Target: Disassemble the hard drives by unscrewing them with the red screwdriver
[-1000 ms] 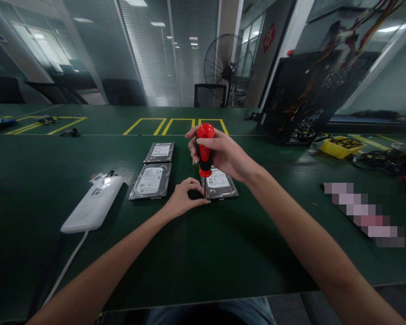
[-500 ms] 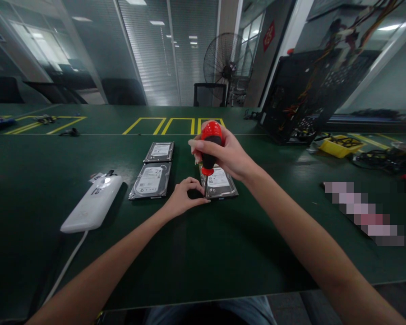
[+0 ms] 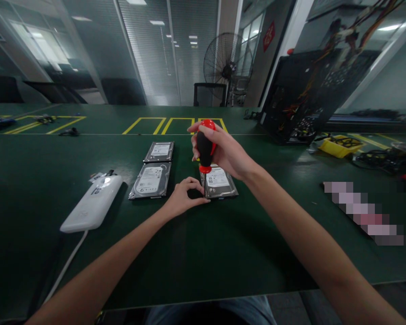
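My right hand [image 3: 225,146] is wrapped round the handle of a red and black screwdriver [image 3: 205,149]. The screwdriver stands nearly upright, its thin shaft reaching down to the near left corner of a hard drive [image 3: 219,178]. At that same corner is my left hand [image 3: 186,194], thumb along the near edge and fingers curled by the left side, gripping the drive beside the screwdriver's tip. The tip itself is partly hidden by the fingers. Two more hard drives, one nearer [image 3: 150,180] and one farther [image 3: 159,151], lie label up, left of my left hand.
A white power-bank-like device [image 3: 93,203] with a cable lies at left on the green table [image 3: 196,253]. An open black computer case [image 3: 301,95] stands at back right, near a yellow tray [image 3: 341,146] and tangled cables [image 3: 382,158]. A pixelated flat item [image 3: 362,212] lies at right.
The screwdriver's handle has tilted slightly to the left and become more upright, and my right hand's fingers have shifted round it. My left hand and the drives stay where they were.
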The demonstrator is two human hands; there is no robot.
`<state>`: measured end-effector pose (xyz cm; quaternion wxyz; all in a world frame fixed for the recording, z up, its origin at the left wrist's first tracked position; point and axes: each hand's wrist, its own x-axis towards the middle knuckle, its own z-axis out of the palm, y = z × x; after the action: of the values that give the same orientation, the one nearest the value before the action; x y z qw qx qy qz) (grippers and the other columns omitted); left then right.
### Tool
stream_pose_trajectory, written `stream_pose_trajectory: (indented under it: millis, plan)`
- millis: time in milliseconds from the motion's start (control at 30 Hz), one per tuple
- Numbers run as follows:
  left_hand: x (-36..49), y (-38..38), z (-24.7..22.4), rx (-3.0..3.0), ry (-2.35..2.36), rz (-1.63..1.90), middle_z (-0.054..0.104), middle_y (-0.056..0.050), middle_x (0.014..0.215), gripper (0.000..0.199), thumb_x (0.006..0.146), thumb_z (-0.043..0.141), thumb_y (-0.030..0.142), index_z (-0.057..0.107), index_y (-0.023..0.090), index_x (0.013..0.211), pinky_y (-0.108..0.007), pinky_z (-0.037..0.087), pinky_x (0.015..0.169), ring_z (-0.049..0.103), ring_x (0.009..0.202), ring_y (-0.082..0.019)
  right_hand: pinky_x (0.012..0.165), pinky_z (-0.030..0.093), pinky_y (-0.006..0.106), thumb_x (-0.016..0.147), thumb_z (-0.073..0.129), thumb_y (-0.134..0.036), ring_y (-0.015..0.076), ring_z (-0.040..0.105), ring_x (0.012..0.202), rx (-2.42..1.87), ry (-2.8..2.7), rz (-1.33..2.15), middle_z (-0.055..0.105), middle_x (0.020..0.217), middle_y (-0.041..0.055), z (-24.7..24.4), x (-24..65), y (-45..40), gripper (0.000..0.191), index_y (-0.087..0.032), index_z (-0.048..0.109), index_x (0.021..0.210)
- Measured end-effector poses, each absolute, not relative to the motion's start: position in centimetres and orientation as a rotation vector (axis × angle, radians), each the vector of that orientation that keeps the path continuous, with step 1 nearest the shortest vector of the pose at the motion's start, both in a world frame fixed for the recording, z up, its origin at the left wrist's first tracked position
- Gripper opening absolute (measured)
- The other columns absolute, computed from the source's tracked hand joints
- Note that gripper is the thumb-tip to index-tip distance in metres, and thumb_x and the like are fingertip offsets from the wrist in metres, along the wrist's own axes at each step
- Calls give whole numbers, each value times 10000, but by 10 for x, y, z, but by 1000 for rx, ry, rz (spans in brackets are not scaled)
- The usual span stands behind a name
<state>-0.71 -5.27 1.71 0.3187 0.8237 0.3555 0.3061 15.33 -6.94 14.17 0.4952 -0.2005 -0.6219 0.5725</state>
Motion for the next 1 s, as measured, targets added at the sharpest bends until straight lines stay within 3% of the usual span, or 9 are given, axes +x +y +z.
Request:
stream_pose_trajectory:
  millis: [400, 633, 867, 1000]
  plan:
    - [-8, -52, 16, 2180, 922, 805, 566, -23, 974, 194, 691, 748, 356, 669, 200, 774, -413, 401, 930, 558, 965, -203, 729, 504, 279, 746, 682, -396, 86, 574, 690, -468, -1518, 1271, 577, 808, -15, 135, 153, -65, 334, -190, 482, 914]
    - [-8, -51, 14, 2183, 942, 795, 562, -31, 993, 208, 685, 756, 359, 674, 197, 787, -428, 389, 945, 552, 992, -213, 600, 442, 230, 774, 659, -384, 59, 485, 562, -477, -1526, 1250, 497, 670, -59, 134, 154, -66, 311, -208, 453, 927]
    - [-7, -51, 14, 2189, 946, 794, 566, -26, 976, 198, 689, 753, 360, 674, 200, 777, -424, 392, 941, 554, 984, -213, 661, 472, 260, 880, 469, -433, 78, 485, 636, -472, -1556, 1335, 488, 754, -27, 140, 151, -67, 275, -198, 493, 1022]
    - [-8, -50, 14, 2201, 938, 797, 569, -26, 981, 207, 692, 751, 369, 674, 202, 788, -429, 392, 935, 552, 987, -215, 700, 480, 277, 859, 524, -416, 87, 506, 668, -447, -1558, 1332, 508, 792, -14, 139, 152, -67, 249, -193, 512, 970]
